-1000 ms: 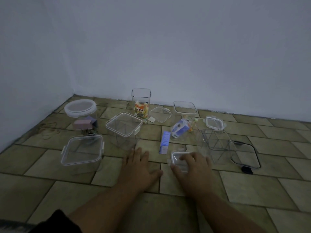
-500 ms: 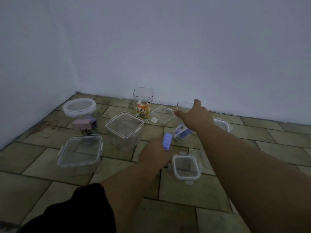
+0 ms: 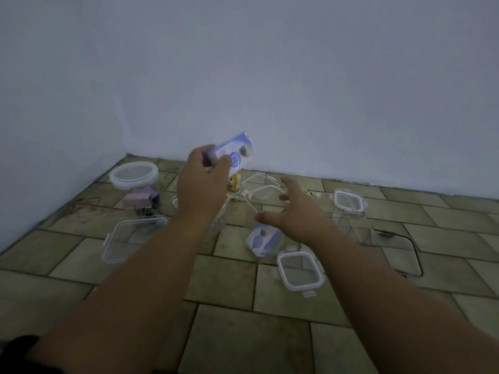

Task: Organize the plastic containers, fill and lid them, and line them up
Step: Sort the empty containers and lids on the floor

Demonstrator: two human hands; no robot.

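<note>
My left hand (image 3: pixel 201 184) is raised above the floor and grips a blue-and-white packet (image 3: pixel 237 153). My right hand (image 3: pixel 297 214) hovers with fingers spread over a clear tub (image 3: pixel 252 209) that has a second blue-and-white packet (image 3: pixel 262 240) at its bottom; the palm holds nothing. Clear plastic containers lie scattered on the tiled floor: a lidded rectangular one (image 3: pixel 129 238) at the left, a round jar with a white lid (image 3: pixel 133 175) at the back left, and a large lidless one (image 3: pixel 351 225) at the right. A small white-rimmed lid (image 3: pixel 299 271) lies near my right forearm.
Another small clip lid (image 3: pixel 348 201) sits atop the large container, and a black-rimmed lid (image 3: pixel 405 255) lies flat at the right. Pink items (image 3: pixel 137 201) show inside the round jar. An orange snack packet (image 3: pixel 233 183) peeks out behind my left hand. The wall (image 3: pixel 297 90) runs close behind.
My left hand has picked the blue-and-white packet off the floor and lifted it. My right hand has drawn back from the far containers to the clear tub holding the other packet.
</note>
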